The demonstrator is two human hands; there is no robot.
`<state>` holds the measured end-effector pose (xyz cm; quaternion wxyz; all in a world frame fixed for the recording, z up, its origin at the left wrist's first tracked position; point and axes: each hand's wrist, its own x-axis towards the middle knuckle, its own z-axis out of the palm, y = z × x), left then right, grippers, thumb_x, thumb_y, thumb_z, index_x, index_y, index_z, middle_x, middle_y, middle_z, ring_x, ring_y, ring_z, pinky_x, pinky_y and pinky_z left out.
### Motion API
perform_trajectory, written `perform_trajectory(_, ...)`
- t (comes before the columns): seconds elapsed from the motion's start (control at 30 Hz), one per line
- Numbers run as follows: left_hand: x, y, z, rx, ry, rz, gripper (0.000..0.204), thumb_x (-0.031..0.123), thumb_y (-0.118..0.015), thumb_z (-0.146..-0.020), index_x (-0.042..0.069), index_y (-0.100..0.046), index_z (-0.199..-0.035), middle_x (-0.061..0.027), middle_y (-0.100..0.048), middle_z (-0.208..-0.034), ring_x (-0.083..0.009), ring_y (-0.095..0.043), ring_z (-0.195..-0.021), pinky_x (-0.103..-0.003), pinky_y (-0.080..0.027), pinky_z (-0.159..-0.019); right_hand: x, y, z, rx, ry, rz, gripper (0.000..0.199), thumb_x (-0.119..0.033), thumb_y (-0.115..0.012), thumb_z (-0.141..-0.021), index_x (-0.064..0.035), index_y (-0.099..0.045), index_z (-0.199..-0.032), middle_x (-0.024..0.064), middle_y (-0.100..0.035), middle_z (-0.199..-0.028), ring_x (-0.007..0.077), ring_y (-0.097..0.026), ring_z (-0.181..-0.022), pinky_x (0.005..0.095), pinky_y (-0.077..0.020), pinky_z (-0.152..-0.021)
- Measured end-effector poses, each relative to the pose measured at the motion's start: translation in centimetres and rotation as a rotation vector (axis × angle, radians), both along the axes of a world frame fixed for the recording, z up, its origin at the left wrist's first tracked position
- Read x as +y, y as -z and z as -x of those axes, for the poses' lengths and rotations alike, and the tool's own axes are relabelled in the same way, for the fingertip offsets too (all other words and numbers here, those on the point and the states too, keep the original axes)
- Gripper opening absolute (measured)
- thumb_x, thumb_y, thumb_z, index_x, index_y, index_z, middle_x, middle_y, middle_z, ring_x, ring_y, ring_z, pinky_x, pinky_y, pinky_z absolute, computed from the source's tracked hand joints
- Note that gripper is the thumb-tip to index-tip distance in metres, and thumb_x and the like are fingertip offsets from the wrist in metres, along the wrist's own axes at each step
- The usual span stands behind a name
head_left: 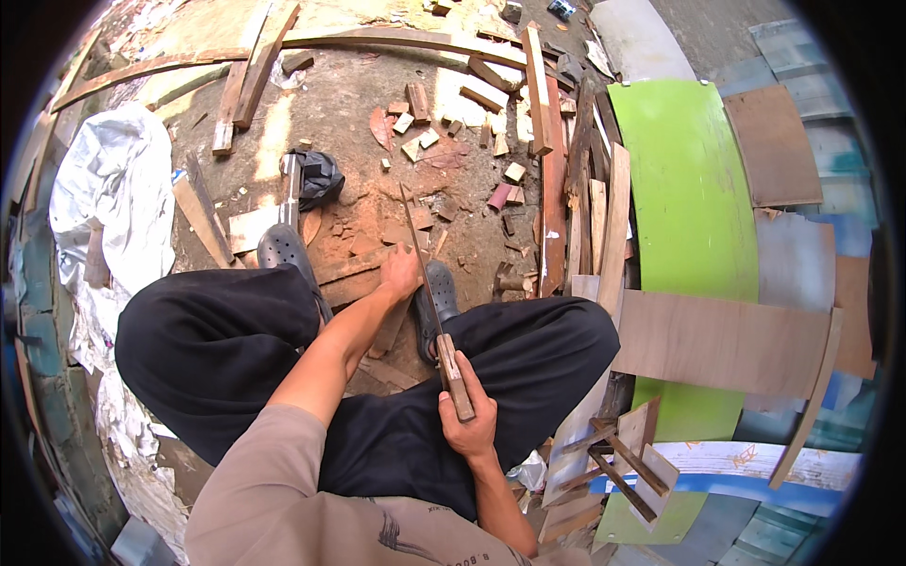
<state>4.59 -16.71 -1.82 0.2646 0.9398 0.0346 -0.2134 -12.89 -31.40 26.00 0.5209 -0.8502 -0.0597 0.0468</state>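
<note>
My right hand (469, 415) is wrapped round the wooden handle of a handsaw (453, 377). Its thin, dark, narrow blade points away from me and rises past my left hand. Bent forward between my knees, my left hand (402, 272) grips the end of a strip of wood (354, 266) lying across between my feet. The saw blade is just to the right of that hand; whether it touches the wood I cannot tell. A second wood piece (388, 328) slants below the left hand, beside my right shoe (434, 300).
Offcuts (415, 141) and sawdust litter the ground ahead. A black plastic bag (319, 179) lies near my left shoe (283, 250). White sheeting (113, 189) is at left. Long planks (554, 189), a green panel (689, 179) and a brown board (722, 340) lie at right.
</note>
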Motion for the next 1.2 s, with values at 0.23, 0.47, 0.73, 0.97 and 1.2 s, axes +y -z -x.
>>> perform_trajectory(0.23,3.3,-0.6,0.4,-0.08,-0.199,0.225,0.082,0.036,-0.086,-0.071,0.016,-0.047,-0.141,-0.0282,-0.051,-0.13,-0.0469,-0.06,-0.114,-0.053,-0.052,-0.096,-1.1,0.5,-0.5,0.115,0.069,0.012,0.059,-0.002,-0.062,-0.086,0.0044,-0.051,-0.144,0.0242,-0.071,-0.119,0.0219,-0.075,-0.09,0.0282,-0.0556,-0.076)
perform_trajectory(0.47,9.3,2.3,0.3,-0.117,-0.288,0.705,0.08,0.028,-0.084,-0.069,0.016,-0.049,-0.141,-0.023,-0.057,-0.132,-0.038,-0.059,-0.119,-0.044,-0.049,-0.101,-2.4,3.1,-0.8,0.141,0.137,-0.162,0.059,-0.001,-0.059,-0.089,0.0032,-0.049,-0.147,0.0146,-0.066,-0.112,0.0173,-0.064,-0.087,0.0267,-0.0491,-0.076)
perform_trajectory(0.73,10.0,1.2,1.2,-0.21,-0.364,0.561,0.073,0.03,-0.087,-0.073,0.016,-0.054,-0.136,-0.0195,-0.06,-0.129,-0.0349,-0.058,-0.12,-0.043,-0.048,-0.1,-1.2,2.2,-0.9,0.091,0.059,-0.113,0.06,0.001,-0.059,-0.089,0.0007,-0.049,-0.147,0.0087,-0.065,-0.095,0.0111,-0.057,-0.071,0.0245,-0.0458,-0.062)
perform_trajectory(0.97,10.0,0.6,0.6,-0.103,-0.412,0.678,0.041,0.04,-0.068,-0.095,0.012,-0.07,-0.124,-0.0197,-0.061,-0.135,-0.0359,-0.058,-0.123,-0.044,-0.048,-0.1,-1.7,0.5,0.6,0.173,0.116,-0.105,0.06,-0.002,-0.061,-0.087,0.0035,-0.05,-0.145,0.0237,-0.069,-0.125,0.0239,-0.072,-0.106,0.0306,-0.0536,-0.089)
perform_trajectory(1.2,12.5,4.9,1.0,-0.323,-0.342,0.462,0.041,0.039,-0.056,-0.1,0.013,-0.068,-0.131,-0.0206,-0.061,-0.136,-0.0374,-0.059,-0.124,-0.043,-0.045,-0.107,-0.7,-3.5,1.3,0.18,0.033,-0.057,0.06,0.001,-0.059,-0.088,0.0,-0.048,-0.148,0.009,-0.064,-0.094,0.0122,-0.057,-0.073,0.0254,-0.046,-0.062)
